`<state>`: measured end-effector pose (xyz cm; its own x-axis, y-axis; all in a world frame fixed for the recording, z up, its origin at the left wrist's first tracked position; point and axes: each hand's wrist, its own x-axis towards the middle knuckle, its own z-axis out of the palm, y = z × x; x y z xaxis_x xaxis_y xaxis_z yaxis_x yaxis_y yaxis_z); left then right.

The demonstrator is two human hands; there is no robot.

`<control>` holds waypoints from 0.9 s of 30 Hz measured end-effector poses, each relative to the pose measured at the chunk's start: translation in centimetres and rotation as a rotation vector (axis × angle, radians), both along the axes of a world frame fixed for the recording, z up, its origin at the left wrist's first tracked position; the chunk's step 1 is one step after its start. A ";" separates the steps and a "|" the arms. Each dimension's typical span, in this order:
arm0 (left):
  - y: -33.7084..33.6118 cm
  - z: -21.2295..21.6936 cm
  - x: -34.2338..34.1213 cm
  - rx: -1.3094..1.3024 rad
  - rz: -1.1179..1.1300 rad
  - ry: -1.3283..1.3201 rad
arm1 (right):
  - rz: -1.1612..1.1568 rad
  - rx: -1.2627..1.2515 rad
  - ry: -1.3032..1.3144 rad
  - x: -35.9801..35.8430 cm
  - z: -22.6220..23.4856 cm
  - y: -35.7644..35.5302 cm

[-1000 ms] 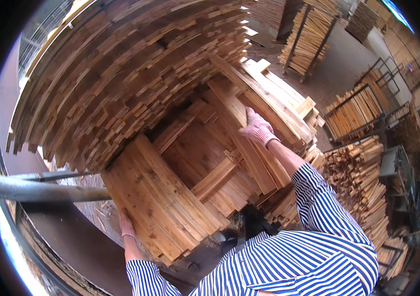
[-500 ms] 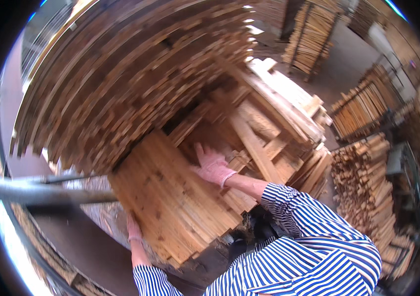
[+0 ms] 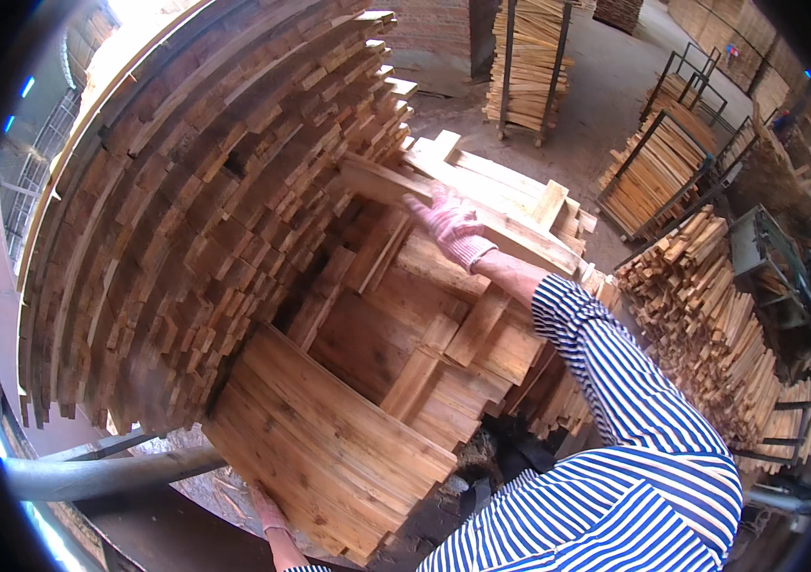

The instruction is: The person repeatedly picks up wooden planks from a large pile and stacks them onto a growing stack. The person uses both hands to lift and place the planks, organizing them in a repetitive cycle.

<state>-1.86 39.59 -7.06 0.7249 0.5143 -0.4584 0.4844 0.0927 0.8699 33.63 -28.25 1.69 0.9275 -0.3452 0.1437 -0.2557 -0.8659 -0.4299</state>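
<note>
My right hand (image 3: 450,222), in a pink work glove, grips a long wooden plank (image 3: 510,234) that lies slantwise on top of the low stack of boards (image 3: 396,372) in front of me. My left hand (image 3: 267,505), also gloved, rests against the near lower edge of a flat layer of boards (image 3: 329,458) at the bottom of the view. A tall wall of stacked planks (image 3: 195,200), seen end-on, rises to the left and above both hands.
A grey metal pipe (image 3: 100,472) runs across the lower left. Racks of stacked timber (image 3: 529,57) stand on the concrete floor behind. Piles of short wood pieces (image 3: 701,324) and a green machine (image 3: 787,267) lie to the right.
My right hand has gone from the middle of the low stack up and to the right and now holds the slanted plank. My left hand stays at the lower boards.
</note>
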 end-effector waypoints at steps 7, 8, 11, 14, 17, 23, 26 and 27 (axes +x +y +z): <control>0.3 1.4 0.1 0.044 -0.068 0.029 | 0.110 0.182 0.276 1.9 1.2 -2.1; 0.3 1.7 -0.8 0.066 -0.105 0.002 | 0.047 0.350 0.374 1.1 2.5 0.0; -2.0 1.6 -0.3 0.186 -0.209 0.038 | 0.349 -0.068 0.328 -7.5 5.9 2.9; -3.3 1.3 1.2 -0.067 -0.070 0.012 | 0.490 0.201 0.445 -13.2 6.8 5.9; -0.7 1.9 0.2 0.023 -0.008 0.058 | 0.606 0.174 0.593 -14.4 3.8 13.0; -2.4 2.2 -0.1 0.116 0.075 0.133 | 0.560 0.163 0.513 -14.2 1.0 21.6; -4.8 1.7 1.4 0.089 0.041 0.061 | 0.579 0.214 0.597 -14.4 0.7 24.0; -5.4 2.2 2.6 0.110 0.004 0.045 | 0.542 0.249 0.521 -14.0 -0.4 23.6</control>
